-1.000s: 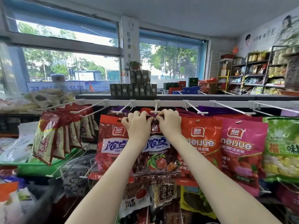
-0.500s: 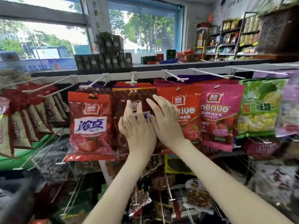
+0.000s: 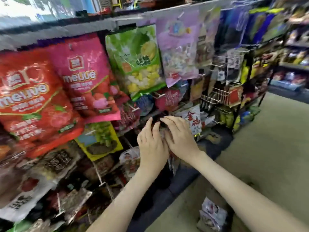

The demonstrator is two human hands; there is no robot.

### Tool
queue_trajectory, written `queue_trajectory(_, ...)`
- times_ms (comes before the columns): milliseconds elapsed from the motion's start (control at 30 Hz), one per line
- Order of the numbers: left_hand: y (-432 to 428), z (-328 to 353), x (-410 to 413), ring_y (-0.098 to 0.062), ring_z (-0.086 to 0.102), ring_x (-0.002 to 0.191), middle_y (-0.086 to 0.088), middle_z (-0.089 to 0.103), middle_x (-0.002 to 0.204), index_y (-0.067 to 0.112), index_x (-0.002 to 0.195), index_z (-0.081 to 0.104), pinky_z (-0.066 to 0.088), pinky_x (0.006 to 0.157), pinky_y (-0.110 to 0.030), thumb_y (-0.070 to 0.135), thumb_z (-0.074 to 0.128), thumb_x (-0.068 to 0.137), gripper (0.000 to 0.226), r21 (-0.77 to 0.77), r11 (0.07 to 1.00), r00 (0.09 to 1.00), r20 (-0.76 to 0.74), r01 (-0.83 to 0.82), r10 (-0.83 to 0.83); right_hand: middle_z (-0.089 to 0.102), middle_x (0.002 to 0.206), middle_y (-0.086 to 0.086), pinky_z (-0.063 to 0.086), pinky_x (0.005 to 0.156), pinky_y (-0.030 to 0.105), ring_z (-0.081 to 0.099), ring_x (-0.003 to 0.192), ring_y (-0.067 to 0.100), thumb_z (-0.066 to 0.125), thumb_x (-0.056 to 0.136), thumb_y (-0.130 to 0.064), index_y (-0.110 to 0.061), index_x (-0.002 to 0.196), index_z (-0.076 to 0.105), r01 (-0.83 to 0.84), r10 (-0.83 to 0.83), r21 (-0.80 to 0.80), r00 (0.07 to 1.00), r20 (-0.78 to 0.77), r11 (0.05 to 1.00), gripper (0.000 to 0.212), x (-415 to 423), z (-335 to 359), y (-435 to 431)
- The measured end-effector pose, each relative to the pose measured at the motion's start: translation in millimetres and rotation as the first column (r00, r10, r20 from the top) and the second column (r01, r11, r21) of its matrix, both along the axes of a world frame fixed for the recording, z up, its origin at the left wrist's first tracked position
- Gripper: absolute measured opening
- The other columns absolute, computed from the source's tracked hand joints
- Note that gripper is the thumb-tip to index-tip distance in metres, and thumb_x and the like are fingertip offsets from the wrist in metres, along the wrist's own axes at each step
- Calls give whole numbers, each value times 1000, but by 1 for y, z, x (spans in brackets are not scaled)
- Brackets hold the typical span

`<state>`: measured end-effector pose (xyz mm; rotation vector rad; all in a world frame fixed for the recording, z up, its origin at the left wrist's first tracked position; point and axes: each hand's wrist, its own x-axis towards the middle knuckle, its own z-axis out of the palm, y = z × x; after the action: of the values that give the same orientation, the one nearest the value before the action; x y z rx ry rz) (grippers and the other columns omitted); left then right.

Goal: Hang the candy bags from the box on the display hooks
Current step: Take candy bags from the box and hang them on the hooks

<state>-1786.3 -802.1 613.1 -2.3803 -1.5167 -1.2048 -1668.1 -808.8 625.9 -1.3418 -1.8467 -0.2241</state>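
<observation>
The view is motion-blurred. My left hand point(image 3: 153, 148) and my right hand point(image 3: 179, 136) are side by side in front of the lower rows of the rack, fingers stretched out, with no bag visibly in either. Up left of them, candy bags hang from the top rail point(image 3: 125, 20): a red bag point(image 3: 28, 97), a pink bag point(image 3: 88, 77), a green bag point(image 3: 137, 59) and a purple bag point(image 3: 178, 47). The box is out of sight.
Smaller snack packs fill the lower hooks, and bare white wire hooks point(image 3: 215, 96) stick out to the right. A loose pack point(image 3: 213, 215) lies on the beige floor point(image 3: 275, 139) near my right forearm. More shelves stand at the far right.
Both hands have let go of the dark red bag now left on its top hook and dropped down and right along the rack. The view has swung right and downward.
</observation>
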Motion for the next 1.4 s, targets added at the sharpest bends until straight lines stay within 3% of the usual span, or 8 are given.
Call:
queue_trajectory(267, -9, -115, 204, -38, 54, 115, -22, 51, 133, 1, 125, 53, 47, 92, -44, 24, 57, 84, 47, -435, 884, 950, -167, 170, -264, 57, 121, 11, 31, 95, 33, 40, 113, 21, 41, 87, -23, -8, 123, 54, 315, -368, -395, 927, -66, 863, 41, 217, -121, -43)
queue_trajectory(567, -15, -354, 318, -41, 64, 91, -23, 62, 114, 0, 112, 58, 55, 70, -45, 14, 86, 56, 64, -733, 668, 834, -285, 128, -472, 55, 121, 18, 35, 101, 39, 37, 112, 25, 63, 76, -2, 0, 125, 52, 372, -632, -796, 775, -16, 477, 51, 311, -388, -91)
queue_trajectory(733, -3, -560, 351, -44, 59, 99, -26, 57, 121, -3, 118, 57, 51, 79, -48, 11, 77, 71, 54, -762, 628, 803, -274, 155, -530, 30, 146, 11, 20, 114, 32, 25, 136, 27, 56, 90, -10, -4, 143, 28, 252, -657, -924, 754, 1, 287, 61, 317, -574, -83)
queue_trajectory(833, 4, -644, 355, -43, 50, 113, -24, 48, 133, -2, 127, 51, 43, 92, -50, 14, 62, 84, 47, -805, 577, 798, -256, 136, -545, 48, 125, 16, 33, 104, 36, 42, 118, 31, 53, 92, -15, 0, 128, 47, 193, -723, -922, 681, -120, 334, 40, 303, -663, -62)
queue_trajectory(933, 4, -710, 345, -38, 43, 122, -21, 43, 138, 1, 133, 46, 36, 100, -46, 23, 43, 92, 46, -834, 547, 775, -300, 69, -556, 47, 130, 16, 23, 105, 24, 42, 123, 32, 58, 91, -14, 0, 131, 45, 90, -782, -951, 594, -188, 296, 44, 278, -740, -57)
queue_trajectory(1167, 7, -723, 317, -37, 34, 132, -19, 33, 147, 5, 137, 40, 30, 107, -53, 21, 51, 90, 50, -906, 423, 657, -333, -22, -677, 17, 152, 8, 16, 113, 50, 13, 142, 24, 60, 89, -24, -16, 147, 12, 206, -822, -948, 476, 314, -242, 77, 272, -758, -76)
queue_trajectory(1300, 19, -685, 330, -34, 10, 145, -15, 12, 156, 15, 144, 29, 9, 113, -60, 33, 54, 91, 62, -927, 360, 640, -341, -106, -689, -5, 158, 6, 14, 111, 55, -2, 145, 25, 60, 88, -29, -23, 150, -6, 229, -730, -886, 503, 463, -403, 91, 303, -711, -99)
queue_trajectory(1400, 30, -664, 353, -30, -3, 147, -11, 1, 159, 18, 147, 23, 2, 113, -59, 43, 53, 91, 68, -936, 341, 608, -321, -88, -726, -6, 158, 7, 16, 112, 53, -1, 145, 27, 58, 89, -28, -24, 150, -9, 274, -714, -872, 501, 490, -406, 90, 326, -692, -106)
